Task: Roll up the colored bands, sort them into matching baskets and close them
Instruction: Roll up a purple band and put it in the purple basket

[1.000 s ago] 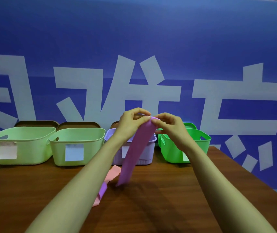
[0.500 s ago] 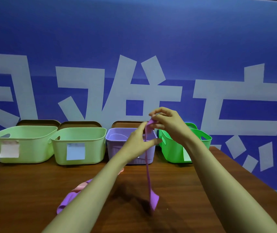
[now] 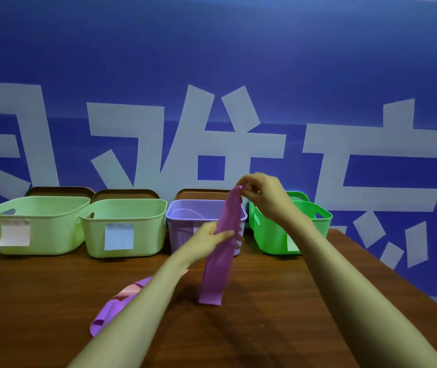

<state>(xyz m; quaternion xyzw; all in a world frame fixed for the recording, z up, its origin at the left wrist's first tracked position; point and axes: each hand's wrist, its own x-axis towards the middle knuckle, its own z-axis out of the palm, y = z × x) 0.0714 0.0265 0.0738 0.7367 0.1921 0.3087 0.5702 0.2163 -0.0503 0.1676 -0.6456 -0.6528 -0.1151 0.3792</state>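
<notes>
A pink-purple band [image 3: 218, 264] hangs flat above the table, its lower end near the wood. My right hand [image 3: 264, 193] pinches its top end. My left hand [image 3: 213, 236] holds the band at mid-length, thumb across its front. Behind it stands the lilac basket [image 3: 185, 212], open, with a small label partly hidden by my hand. A second lilac band [image 3: 106, 314] and a pink band [image 3: 129, 290] lie on the table at the left, partly under my left forearm.
Two pale green baskets [image 3: 37, 224] [image 3: 124, 225] with paper labels stand at the back left, and a bright green basket [image 3: 275, 236] at the back right. Brown lids [image 3: 124, 193] lean behind the baskets. The wooden table [image 3: 278, 328] ends at the right, before a blue wall.
The band turned from edge-on to flat towards me. My left hand slid down it to mid-length while my right hand kept the top end raised.
</notes>
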